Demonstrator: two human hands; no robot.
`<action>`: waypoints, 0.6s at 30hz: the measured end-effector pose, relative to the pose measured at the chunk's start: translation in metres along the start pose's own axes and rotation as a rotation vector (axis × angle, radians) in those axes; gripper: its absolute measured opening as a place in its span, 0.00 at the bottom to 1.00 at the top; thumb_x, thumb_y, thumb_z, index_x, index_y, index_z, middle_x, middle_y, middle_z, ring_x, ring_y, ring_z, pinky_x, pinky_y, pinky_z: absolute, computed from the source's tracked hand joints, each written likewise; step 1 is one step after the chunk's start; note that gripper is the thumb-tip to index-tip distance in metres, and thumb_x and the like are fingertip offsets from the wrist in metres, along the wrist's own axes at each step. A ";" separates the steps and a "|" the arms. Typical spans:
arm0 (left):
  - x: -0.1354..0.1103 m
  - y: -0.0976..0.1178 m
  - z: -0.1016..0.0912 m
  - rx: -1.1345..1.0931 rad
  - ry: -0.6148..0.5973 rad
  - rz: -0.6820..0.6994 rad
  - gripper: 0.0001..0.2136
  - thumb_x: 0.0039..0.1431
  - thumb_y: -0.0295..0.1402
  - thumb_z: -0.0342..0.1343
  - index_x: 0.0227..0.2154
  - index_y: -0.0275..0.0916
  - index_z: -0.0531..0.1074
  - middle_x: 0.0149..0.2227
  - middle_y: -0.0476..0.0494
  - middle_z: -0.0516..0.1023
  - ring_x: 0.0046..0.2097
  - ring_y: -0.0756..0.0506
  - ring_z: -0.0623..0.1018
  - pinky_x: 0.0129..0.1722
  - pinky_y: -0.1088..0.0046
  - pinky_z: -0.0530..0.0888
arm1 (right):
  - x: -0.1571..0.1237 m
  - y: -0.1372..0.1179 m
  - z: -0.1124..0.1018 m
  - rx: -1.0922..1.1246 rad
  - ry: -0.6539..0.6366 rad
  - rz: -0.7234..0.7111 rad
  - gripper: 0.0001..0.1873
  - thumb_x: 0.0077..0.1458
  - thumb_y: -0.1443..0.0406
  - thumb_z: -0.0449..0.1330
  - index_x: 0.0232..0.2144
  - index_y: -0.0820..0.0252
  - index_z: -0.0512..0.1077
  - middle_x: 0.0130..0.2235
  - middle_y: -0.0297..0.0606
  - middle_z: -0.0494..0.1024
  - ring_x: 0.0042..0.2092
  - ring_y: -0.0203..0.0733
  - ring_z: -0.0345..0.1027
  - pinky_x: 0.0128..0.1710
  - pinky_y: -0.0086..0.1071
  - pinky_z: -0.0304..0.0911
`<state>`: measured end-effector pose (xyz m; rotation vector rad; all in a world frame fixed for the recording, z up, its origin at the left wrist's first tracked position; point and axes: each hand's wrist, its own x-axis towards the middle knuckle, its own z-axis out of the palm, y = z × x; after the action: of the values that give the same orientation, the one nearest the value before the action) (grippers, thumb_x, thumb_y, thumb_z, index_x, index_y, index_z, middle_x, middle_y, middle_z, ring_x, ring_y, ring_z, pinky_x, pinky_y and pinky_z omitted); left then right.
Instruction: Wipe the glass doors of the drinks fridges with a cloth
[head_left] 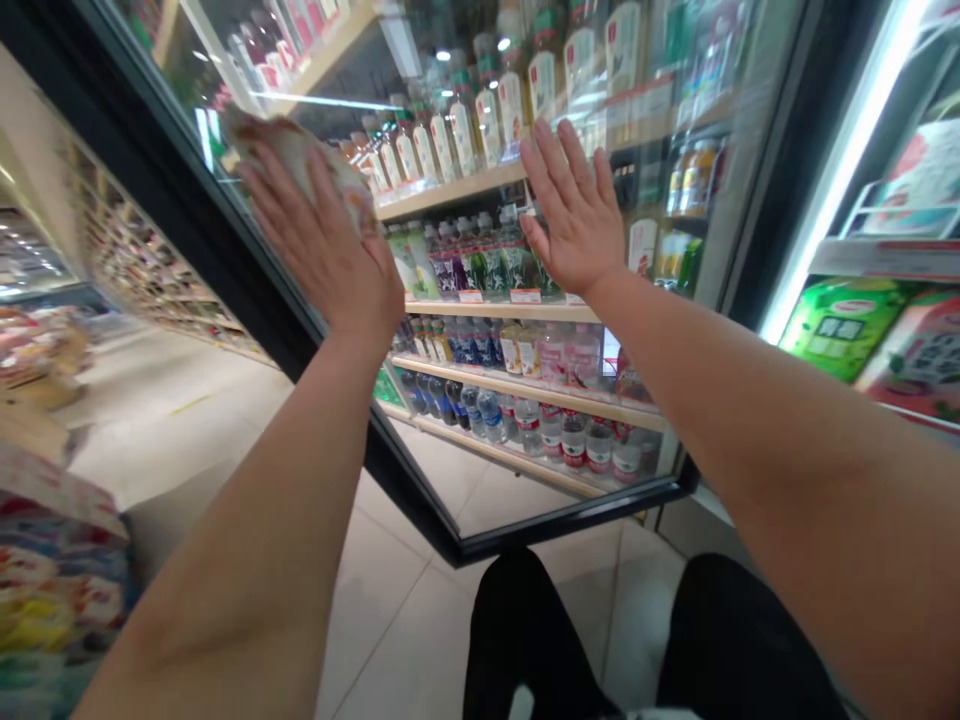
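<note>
My left hand [334,255] presses a light, patterned cloth [346,187] to the upper left of a glass door [495,505] with a black frame. The fingers lie over the cloth and cover part of it. On the same pane, farther right, my right hand [576,220] rests flat with fingers spread and nothing in it. The door stands swung out at an angle. Through or in its glass I see shelves [487,312] of bottled drinks.
At the right is a lit cooler with green packages [844,325] on a shelf. Colourful packaged goods [60,570] stand low at the left. Pale floor tiles [390,610] lie below the door, and my knees [517,630] are close under its bottom edge.
</note>
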<state>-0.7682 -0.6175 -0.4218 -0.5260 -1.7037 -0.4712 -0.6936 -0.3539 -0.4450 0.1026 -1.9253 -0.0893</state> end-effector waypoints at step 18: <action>-0.018 -0.009 0.018 0.005 0.175 -0.056 0.39 0.70 0.57 0.25 0.70 0.31 0.53 0.73 0.40 0.49 0.74 0.37 0.45 0.74 0.53 0.43 | -0.002 -0.002 0.001 -0.024 0.072 -0.005 0.34 0.69 0.50 0.32 0.73 0.44 0.43 0.72 0.22 0.44 0.75 0.41 0.32 0.76 0.46 0.37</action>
<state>-0.7853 -0.6161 -0.4428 -0.4214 -1.5542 -0.5379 -0.6940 -0.3559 -0.4477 0.0937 -1.8513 -0.1102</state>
